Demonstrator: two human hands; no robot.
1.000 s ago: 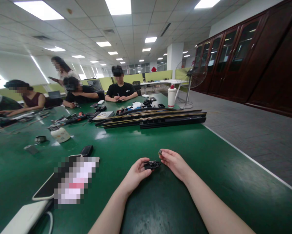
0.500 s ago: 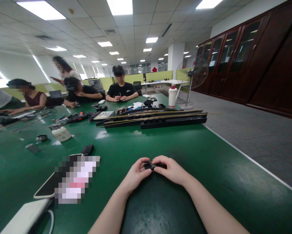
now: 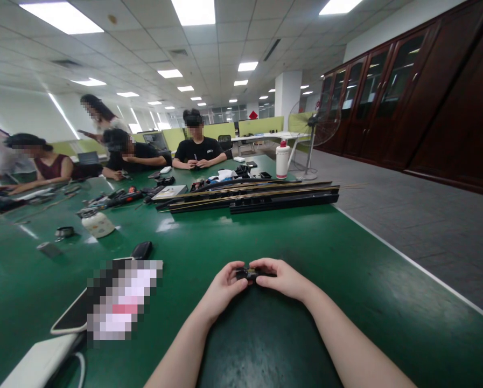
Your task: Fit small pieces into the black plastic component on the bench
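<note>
Sm. blk part [image 3: 247,274] is gripped by L hand [image 3: 225,282] & R hand [image 3: 282,277] tog., on near side of blk rails [image 3: 289,203]; white btl [image 3: 282,163] w/ red cap is seen behind rails.

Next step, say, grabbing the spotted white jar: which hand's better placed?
Left, likely: the left hand is nearer the jar, which sits off to the left. Both hands hold the small black part; the right hand could probably hold it alone.
</note>
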